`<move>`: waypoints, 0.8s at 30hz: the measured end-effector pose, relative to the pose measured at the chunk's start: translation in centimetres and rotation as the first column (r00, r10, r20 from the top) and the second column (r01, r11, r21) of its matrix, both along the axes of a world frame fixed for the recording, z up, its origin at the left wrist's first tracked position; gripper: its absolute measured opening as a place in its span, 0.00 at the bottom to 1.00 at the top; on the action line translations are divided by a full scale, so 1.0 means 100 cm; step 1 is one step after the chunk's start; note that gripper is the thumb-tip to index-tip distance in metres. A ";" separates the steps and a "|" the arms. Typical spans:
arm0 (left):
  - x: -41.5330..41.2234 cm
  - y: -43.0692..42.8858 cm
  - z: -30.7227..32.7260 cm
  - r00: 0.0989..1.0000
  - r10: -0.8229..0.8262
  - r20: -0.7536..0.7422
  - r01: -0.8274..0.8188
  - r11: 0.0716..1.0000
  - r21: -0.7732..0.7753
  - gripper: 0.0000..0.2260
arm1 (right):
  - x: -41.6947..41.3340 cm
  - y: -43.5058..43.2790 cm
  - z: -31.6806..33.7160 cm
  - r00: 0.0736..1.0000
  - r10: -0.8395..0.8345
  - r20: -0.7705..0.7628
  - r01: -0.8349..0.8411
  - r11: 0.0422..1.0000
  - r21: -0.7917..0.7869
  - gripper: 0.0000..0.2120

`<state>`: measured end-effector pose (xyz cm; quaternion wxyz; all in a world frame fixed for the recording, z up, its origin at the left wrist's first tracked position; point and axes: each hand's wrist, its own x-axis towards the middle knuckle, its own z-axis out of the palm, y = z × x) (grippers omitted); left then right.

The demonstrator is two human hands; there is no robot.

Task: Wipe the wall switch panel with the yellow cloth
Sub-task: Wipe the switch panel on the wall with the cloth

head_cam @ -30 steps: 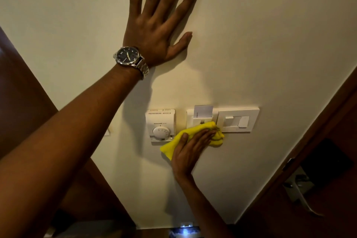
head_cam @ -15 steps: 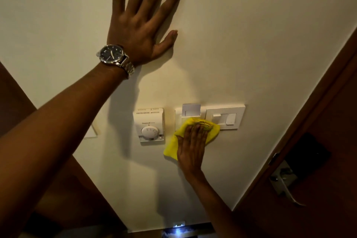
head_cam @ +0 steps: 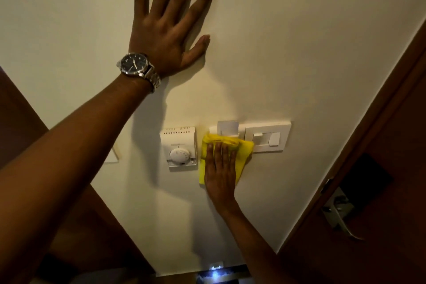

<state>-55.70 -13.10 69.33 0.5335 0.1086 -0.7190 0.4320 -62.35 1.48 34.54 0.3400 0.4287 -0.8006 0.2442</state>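
**Operator:** Head view, status report. I see the left hand (head_cam: 168, 32) flat against the cream wall (head_cam: 299, 41), fingers spread wide, gripping nothing. A dark-faced wristwatch (head_cam: 134, 64) on a metal band sits at that wrist.

**Supervisor:** Location of the cloth?

**Operator:** I see the yellow cloth (head_cam: 242, 152) pressed to the wall under the right hand (head_cam: 220, 168). That hand lies flat, fingers extended and close together, palm over the cloth rather than closed around it. The cloth covers the lower left part of the wall switch panel (head_cam: 267, 137) and hangs below its bottom edge.

**Supervisor:** Condition of the panel?

**Operator:** White, rectangular, wall-mounted. Its right section, with the rocker switches, is uncovered. A small white card (head_cam: 227, 128) stands up from the left section, just above the cloth.

**Supervisor:** Adjacent items?

**Operator:** A white thermostat (head_cam: 179, 148) with a round dial is just left of the cloth; I cannot tell whether they touch. A brown door (head_cam: 380, 191) with a metal lever handle (head_cam: 341, 214) is at right.
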 end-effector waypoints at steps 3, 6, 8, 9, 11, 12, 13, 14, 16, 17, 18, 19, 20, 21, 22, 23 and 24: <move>0.004 0.001 0.001 1.000 -0.010 0.000 0.010 1.000 -0.004 0.32 | -0.001 0.017 -0.028 0.997 0.077 0.009 -0.077 0.997 0.013 0.38; 0.002 0.000 0.000 1.000 -0.015 -0.011 0.015 1.000 -0.011 0.31 | -0.004 0.011 -0.017 0.993 0.114 0.030 -0.112 0.992 -0.063 0.27; -0.001 -0.002 0.000 1.000 -0.012 -0.006 0.012 1.000 -0.013 0.31 | -0.004 0.000 -0.003 0.991 0.071 0.113 -0.047 0.978 -0.201 0.28; -0.001 -0.003 0.001 1.000 -0.014 -0.003 0.014 1.000 -0.014 0.31 | 0.002 -0.003 0.001 0.979 0.067 0.195 -0.010 0.960 -0.280 0.29; 0.000 -0.001 0.000 1.000 -0.026 0.004 0.026 1.000 -0.001 0.31 | 0.022 -0.005 -0.003 0.920 0.141 0.366 0.015 0.920 -0.392 0.30; 0.002 0.000 0.001 1.000 -0.021 0.003 0.021 1.000 0.000 0.31 | 0.031 -0.005 -0.005 0.896 0.178 0.408 0.013 0.906 -0.424 0.30; 0.003 0.000 0.001 1.000 -0.016 0.005 0.016 1.000 0.002 0.31 | 0.036 -0.005 -0.003 0.875 0.203 0.440 0.020 0.893 -0.451 0.30; 0.003 0.001 0.001 1.000 -0.018 0.005 0.018 1.000 0.001 0.31 | 0.034 -0.007 0.003 0.846 0.233 0.480 0.037 0.872 -0.489 0.30; 0.002 0.000 0.002 1.000 -0.019 0.002 0.019 1.000 0.001 0.31 | 0.025 -0.013 0.022 0.786 0.272 0.555 0.137 0.799 -0.586 0.29; 0.002 0.000 0.002 1.000 -0.023 0.000 0.023 1.000 0.002 0.31 | 0.022 -0.015 0.031 0.766 0.271 0.583 0.198 0.763 -0.615 0.29; 0.001 0.001 0.002 1.000 -0.028 0.000 0.028 1.000 0.000 0.31 | 0.022 -0.018 0.037 0.758 0.268 0.595 0.230 0.743 -0.629 0.29; 0.001 0.000 0.001 1.000 -0.028 0.001 0.028 1.000 0.001 0.31 | 0.027 -0.021 0.039 0.756 0.270 0.596 0.230 0.743 -0.629 0.29; 0.001 0.000 0.001 1.000 -0.026 0.002 0.026 1.000 -0.002 0.31 | 0.033 -0.024 0.039 0.763 0.268 0.588 0.212 0.756 -0.620 0.30; 0.001 -0.001 0.001 1.000 -0.022 0.001 0.022 1.000 -0.002 0.31 | 0.040 -0.025 0.036 0.770 0.264 0.581 0.190 0.774 -0.604 0.30; 0.001 0.000 0.001 1.000 -0.021 -0.002 0.021 1.000 0.003 0.31 | 0.042 -0.023 0.034 0.778 0.261 0.571 0.169 0.790 -0.590 0.31; 0.002 0.000 0.001 1.000 -0.019 -0.006 0.019 1.000 0.008 0.31 | 0.038 -0.019 0.034 0.792 0.252 0.557 0.154 0.800 -0.580 0.31; 0.002 0.001 0.000 1.000 -0.014 -0.011 0.014 1.000 0.014 0.31 | 0.029 -0.016 0.035 0.808 0.229 0.543 0.158 0.803 -0.575 0.31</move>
